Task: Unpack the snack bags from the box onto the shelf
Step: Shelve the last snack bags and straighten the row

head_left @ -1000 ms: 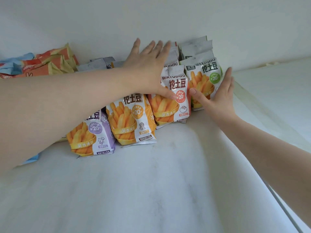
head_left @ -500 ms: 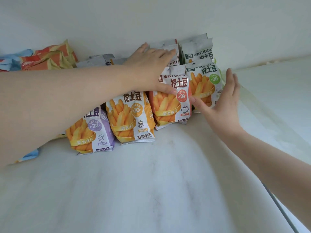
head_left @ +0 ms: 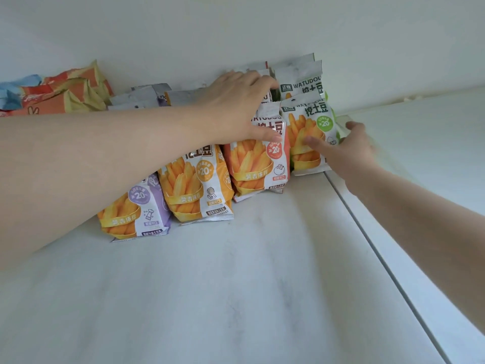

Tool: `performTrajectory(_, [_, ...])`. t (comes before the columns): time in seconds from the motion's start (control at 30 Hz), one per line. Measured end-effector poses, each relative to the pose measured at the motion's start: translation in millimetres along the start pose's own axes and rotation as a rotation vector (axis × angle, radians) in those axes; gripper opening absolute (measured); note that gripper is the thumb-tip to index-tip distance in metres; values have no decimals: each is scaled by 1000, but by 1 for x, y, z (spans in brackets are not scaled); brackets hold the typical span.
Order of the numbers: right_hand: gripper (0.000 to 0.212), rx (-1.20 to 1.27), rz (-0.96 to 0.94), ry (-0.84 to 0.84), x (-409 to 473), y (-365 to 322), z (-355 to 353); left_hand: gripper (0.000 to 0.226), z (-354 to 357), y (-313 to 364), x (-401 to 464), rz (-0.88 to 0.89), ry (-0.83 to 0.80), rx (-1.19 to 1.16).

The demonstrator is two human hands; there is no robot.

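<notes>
1. A pale, faintly marbled shelf (head_left: 236,298) fills the near view; along its right runs a dark seam, with a white panel (head_left: 420,153) beyond.
2. On the shelf stand fry snack bags in a slanting row: a purple bag (head_left: 147,214) nearest, then a yellow bag (head_left: 195,185), a red bag (head_left: 258,164) and a green bag (head_left: 307,135).
3. The left hand (head_left: 236,101) curls over the red bag's top, thumb pressed on its front.
4. The right hand (head_left: 346,151) grips the green bag, thumb on its front, fingers round its right edge.
5. More silver-topped bags stand behind; orange and blue packets (head_left: 52,93) lie far left against the white wall (head_left: 236,30).
</notes>
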State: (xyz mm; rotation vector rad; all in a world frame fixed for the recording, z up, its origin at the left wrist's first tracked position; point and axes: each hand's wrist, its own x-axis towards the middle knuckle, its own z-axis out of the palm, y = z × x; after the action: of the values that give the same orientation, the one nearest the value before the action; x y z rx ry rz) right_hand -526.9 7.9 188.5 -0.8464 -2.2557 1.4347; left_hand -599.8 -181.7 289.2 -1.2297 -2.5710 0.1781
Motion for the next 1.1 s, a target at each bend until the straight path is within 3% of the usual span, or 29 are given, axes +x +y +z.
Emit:
performTrajectory(0.03, [86,41,29,-62,4,-1,-3,95,1,0,2,-6,0,-9])
performTrajectory(0.13, [37,105,27,-202,14,0,-10,93,3,5,6,-6,2,-33])
performTrajectory(0.17, [34,119,29,-228,18,2,-12,92,2,7,8,0,7,-41])
performTrajectory(0.4, [37,296,-234,-157,34,29,-19,78,-1,16,48,-128,141,-267])
performTrajectory(0.47, [37,260,-264,-137,42,33,-12,87,-1,23,68,-131,88,-296])
performTrajectory(0.53, [40,193,-284,-128,51,32,-5,97,0,30,87,-105,-70,-267])
performTrajectory(0.63, [44,152,-286,-170,65,31,0,74,9,34,110,-57,-216,-91])
performTrajectory(0.7, [48,110,-304,-176,69,31,-1,55,12,34,120,-50,-205,-16])
performTrajectory(0.9, [46,-166,-399,-176,68,32,-6,54,14,25,120,-19,-269,36])
performTrajectory(1.1, [50,-173,-376,-204,73,31,-4,55,16,28,125,-20,-318,63])
